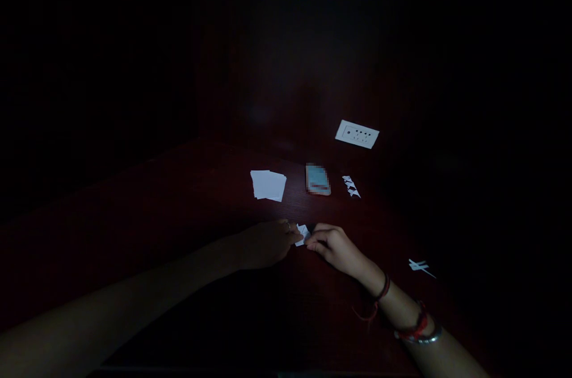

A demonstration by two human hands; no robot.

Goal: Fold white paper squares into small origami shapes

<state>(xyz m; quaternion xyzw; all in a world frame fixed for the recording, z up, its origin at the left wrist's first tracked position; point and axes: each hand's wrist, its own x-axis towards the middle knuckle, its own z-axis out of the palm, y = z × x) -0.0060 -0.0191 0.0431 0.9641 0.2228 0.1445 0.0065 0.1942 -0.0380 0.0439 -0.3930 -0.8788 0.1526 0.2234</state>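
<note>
A small folded piece of white paper [302, 235] lies between my two hands, low over the dark red table. My left hand [270, 242], with a ring on one finger, pinches its left edge. From the other side, my right hand [331, 245] has thumb and fingers closed at the paper's right edge. Creases show on the paper's face. Beyond my hands rests a loose stack of white paper sheets [269, 185]. To the right lies a short row of small folded white paper pieces [351, 186].
A blurred, bluish rectangular object [317, 179] lies between the sheets and the folded pieces. Several thin white paper strips [419, 266] sit at the right. A white socket plate [357, 134] is at the back. The surroundings are very dark.
</note>
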